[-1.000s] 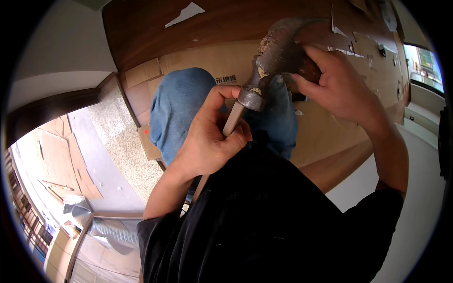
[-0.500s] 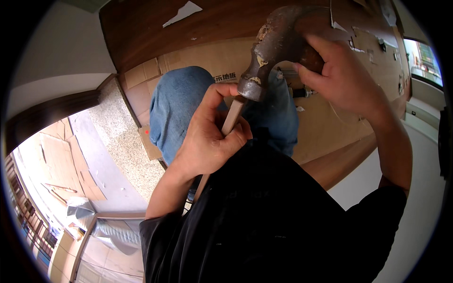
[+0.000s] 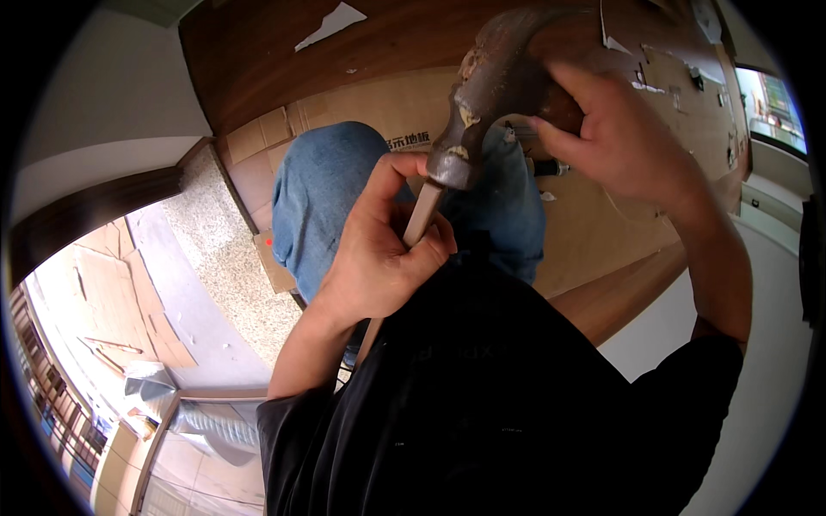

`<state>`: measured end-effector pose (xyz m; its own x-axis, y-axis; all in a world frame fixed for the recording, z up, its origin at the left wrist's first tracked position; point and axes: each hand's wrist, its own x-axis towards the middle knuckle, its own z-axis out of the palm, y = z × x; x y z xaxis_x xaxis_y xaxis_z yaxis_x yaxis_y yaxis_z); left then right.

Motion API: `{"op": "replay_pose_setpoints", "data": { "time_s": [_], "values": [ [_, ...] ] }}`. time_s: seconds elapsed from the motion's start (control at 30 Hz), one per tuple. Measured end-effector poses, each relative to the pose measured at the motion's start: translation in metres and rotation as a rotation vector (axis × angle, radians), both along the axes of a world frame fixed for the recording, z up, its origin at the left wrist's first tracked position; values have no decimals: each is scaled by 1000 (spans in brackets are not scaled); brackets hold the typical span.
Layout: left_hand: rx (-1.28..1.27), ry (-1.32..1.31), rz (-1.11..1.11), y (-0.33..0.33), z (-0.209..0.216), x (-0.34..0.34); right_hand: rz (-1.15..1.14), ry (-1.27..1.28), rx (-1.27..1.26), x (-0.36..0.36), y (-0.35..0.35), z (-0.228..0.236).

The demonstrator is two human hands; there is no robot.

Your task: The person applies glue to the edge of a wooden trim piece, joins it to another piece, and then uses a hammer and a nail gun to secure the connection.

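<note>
Head view from above: a person with bent knees [image 3: 331, 185] holds a hammer [image 3: 499, 77] above their lap, its striking face at the top end of a slim wooden stick [image 3: 422, 211]; whether metal meets wood, I can't tell. The right grip [image 3: 624, 142] is closed around the hammer's handle, close to the head. The left grip [image 3: 374, 254] is wrapped around the stick near its top, and the stick slants down against the black shirt [image 3: 482, 387]. I'd judge the hammer top-heavy and hard, steadier held further down the handle; the stick looks light and stiff, likely to bruise or split at its end, and best held below that end. The left forefinger sits just beside the hammer's face, rather in the way. Beyond the knees lies cardboard [image 3: 602, 236] bearing a dark tool [image 3: 549, 167], with a white scrap [image 3: 330, 26] further off.
</note>
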<state>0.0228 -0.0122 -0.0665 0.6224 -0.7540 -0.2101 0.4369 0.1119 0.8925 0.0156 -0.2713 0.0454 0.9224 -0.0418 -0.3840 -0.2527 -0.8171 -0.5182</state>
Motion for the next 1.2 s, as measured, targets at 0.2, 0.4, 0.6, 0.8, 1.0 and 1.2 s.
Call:
{"op": "replay_pose_setpoints", "data": {
  "time_s": [0.2,0.4,0.6,0.8,1.0,1.2],
  "values": [
    [-84,-22,39,5,-2,4,159,-167,70,11,-10,-24],
    [-365,222,-21,18,6,23,-515,53,577,25,-2,-110],
    [-475,212,-16,25,0,25,-394,114,527,25,18,-322],
    [-547,220,12,31,-3,25,-808,157,473,38,74,-374],
    [-525,236,20,35,-5,26,-840,-98,400,22,88,-426],
    [-487,279,44,11,4,22,-894,-86,272,8,44,-496]
  ]
}}
